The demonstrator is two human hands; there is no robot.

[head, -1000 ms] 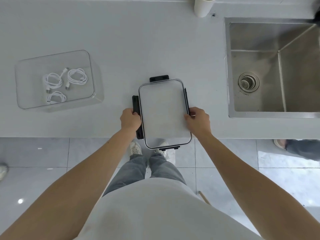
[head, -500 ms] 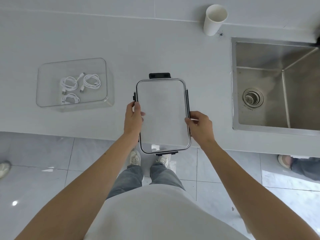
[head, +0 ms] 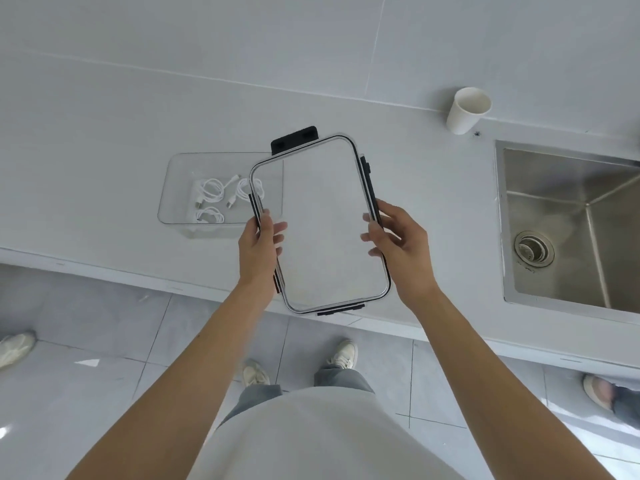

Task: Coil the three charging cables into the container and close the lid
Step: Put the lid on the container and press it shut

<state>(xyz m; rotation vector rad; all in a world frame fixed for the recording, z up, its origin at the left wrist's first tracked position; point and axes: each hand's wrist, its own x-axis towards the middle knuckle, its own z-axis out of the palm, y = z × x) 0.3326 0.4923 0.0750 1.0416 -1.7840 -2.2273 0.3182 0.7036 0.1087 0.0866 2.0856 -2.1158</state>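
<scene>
A clear rectangular container [head: 180,161] sits on the white counter, left of centre, with three coiled white charging cables [head: 211,197] lying on its bottom. The clear lid [head: 322,220] with black latches is held up in the air, tilted, its left edge overlapping the container's right end in view. My left hand [head: 259,252] grips the lid's left long side and my right hand [head: 398,247] grips its right long side, fingers showing through the plastic.
A white paper cup [head: 467,110] stands at the back of the counter [head: 104,133]. A steel sink [head: 571,230] is sunk into the counter on the right. Grey floor tiles, my shoes and other people's feet [head: 597,389] lie below the counter edge.
The lid has been lifted off the counter and carried left toward the container, tilting slightly. Both hands keep their hold on its sides. The view has swung, bringing the container closer to centre.
</scene>
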